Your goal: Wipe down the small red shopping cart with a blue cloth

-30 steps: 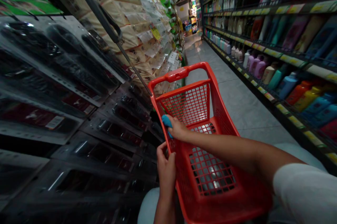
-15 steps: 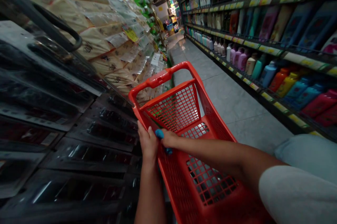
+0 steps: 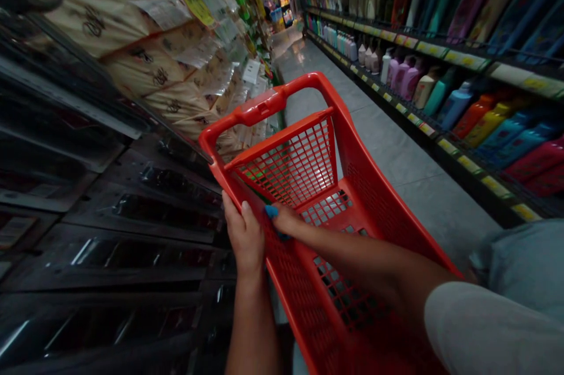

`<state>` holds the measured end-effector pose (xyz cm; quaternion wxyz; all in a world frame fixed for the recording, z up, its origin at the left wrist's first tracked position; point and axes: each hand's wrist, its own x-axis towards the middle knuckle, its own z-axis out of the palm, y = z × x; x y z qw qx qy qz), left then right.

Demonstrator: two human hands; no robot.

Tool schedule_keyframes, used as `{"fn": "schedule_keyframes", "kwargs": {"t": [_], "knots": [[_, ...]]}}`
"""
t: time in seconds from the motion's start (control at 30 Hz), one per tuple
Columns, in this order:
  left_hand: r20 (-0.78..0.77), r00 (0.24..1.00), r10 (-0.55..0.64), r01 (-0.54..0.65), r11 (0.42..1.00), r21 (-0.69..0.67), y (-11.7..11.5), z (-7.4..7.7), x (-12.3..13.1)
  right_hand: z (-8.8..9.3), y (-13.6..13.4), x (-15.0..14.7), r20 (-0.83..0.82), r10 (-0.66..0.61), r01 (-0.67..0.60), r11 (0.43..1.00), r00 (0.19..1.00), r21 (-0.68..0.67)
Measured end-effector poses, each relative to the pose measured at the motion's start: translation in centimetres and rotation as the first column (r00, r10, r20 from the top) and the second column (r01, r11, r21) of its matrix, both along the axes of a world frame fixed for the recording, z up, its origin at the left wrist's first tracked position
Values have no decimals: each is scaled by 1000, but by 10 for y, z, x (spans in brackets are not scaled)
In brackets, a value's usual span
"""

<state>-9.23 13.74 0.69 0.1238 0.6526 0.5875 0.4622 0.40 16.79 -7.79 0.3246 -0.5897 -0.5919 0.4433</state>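
A red plastic shopping cart (image 3: 396,216) with grid walls and a hinged grid flap (image 3: 293,157) stands tilted across the middle of the view, its handle (image 3: 264,106) at the far end. My left hand (image 3: 244,234) grips its left rim from outside, thumb and fingers apart on the edge. Inside the cart, my right hand (image 3: 284,219) is closed around a blue cloth (image 3: 271,211) and presses it to the inner face of that same left wall. Most of the cloth is hidden by the hand. I see nothing lying in the cart.
Dark boxed goods (image 3: 145,251) are stacked close on the left, with tan wrapped packs (image 3: 132,40) beyond them. Shelves of bottles (image 3: 462,104) line the right side. Grey tiled floor (image 3: 374,134) runs between. Light-coloured clothing (image 3: 524,263) shows at lower right.
The cart and both hands appear slightly larger and nearer, and the view has tilted down a little. My right hand with the blue cloth has shifted slightly up along the inner wall.
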Motion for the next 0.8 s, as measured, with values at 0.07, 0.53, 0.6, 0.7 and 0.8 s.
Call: {"fn": "schedule_keyframes", "kwargs": {"t": [0.07, 0.53, 0.6, 0.7, 0.8], "knots": [[14, 1000, -18, 18, 1000, 3, 0, 1, 1, -6, 1, -1, -11, -14, 14, 1000, 1000, 20], [-51, 999, -2, 2, 1000, 6, -2, 4, 6, 35, -25, 6, -11, -38, 39, 996, 999, 82], [-60, 998, 16, -16, 1000, -4, -3, 5, 8, 32, -43, 11, 27, -62, 61, 996, 998, 67], [-83, 996, 38, -41, 999, -25, -5, 7, 11, 19, -71, 22, 171, 32, 8, 974, 985, -228], [-152, 985, 81, -79, 997, 15, -9, 7, 15, 26, -78, 30, 193, 132, -66, 948, 972, -312]]}}
